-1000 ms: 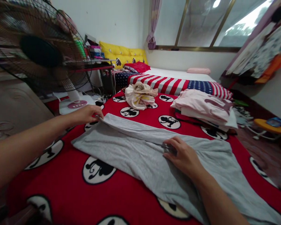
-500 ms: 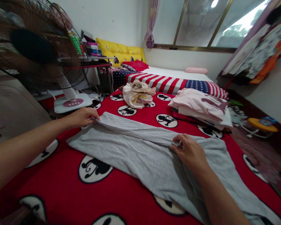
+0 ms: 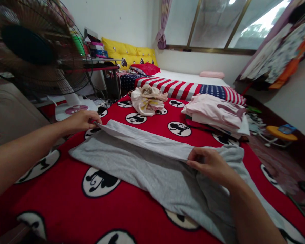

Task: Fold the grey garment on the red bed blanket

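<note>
A light grey garment (image 3: 132, 162) lies spread on a red bed cover (image 3: 66, 200) patterned with white ovals and black figures; its exact kind I cannot tell. My left hand (image 3: 85, 120) pinches the garment's far left part, lifting its edge a little. Farther right, my right hand (image 3: 209, 164) grips the same folded-over edge between thumb and fingers. Between the two hands that edge is stretched fairly straight, raised off the layer beneath and casting a shadow. The garment's right part runs under my right forearm.
Beyond the garment lie a crumpled cream cloth (image 3: 148, 101) and a stack of folded clothes (image 3: 216, 113). A fan (image 3: 27, 47) stands at the left. Farther back is a bed with a striped flag-pattern cover (image 3: 170, 86). A small yellow stool (image 3: 282, 133) is on the floor at right.
Both hands have raised the pinched edge slightly and drawn it tauter, opening a gap above the lower layer. My left hand has shifted a little to the left and up.
</note>
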A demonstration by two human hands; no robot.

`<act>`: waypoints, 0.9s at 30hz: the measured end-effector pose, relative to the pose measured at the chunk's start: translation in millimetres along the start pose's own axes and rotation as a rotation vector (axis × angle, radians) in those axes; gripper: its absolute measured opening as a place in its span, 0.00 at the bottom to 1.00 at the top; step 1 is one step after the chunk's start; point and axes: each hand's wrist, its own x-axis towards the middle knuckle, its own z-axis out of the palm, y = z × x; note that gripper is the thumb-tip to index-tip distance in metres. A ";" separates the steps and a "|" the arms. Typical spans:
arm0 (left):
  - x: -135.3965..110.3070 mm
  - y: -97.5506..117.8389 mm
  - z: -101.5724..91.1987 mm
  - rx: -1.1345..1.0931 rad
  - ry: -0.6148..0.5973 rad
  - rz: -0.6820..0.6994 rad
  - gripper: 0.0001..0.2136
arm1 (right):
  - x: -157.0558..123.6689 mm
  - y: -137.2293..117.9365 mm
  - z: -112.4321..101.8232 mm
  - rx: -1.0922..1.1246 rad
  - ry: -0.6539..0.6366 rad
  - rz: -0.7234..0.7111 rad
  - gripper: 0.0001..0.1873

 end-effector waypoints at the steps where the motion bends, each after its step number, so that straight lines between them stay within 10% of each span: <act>1: -2.0 -1.1 2.3 -0.001 -0.045 0.002 0.08 | 0.9 1.1 3.9 -0.019 -0.054 -0.004 0.03; 8: 1.1 31.2 12.3 0.298 -0.151 0.047 0.18 | 6.1 9.2 22.1 -0.169 -0.107 -0.025 0.03; 18: 12.2 205.1 90.1 -0.109 -0.110 0.528 0.11 | -13.3 3.2 -0.8 -0.010 0.124 0.072 0.05; 22: 13.0 214.3 110.0 -0.128 -0.077 0.576 0.10 | -65.1 30.2 -44.4 -0.134 0.276 0.240 0.06; 27: 17.4 206.3 121.7 -0.168 -0.004 0.581 0.09 | -134.9 54.4 -59.5 -0.149 -0.013 0.209 0.18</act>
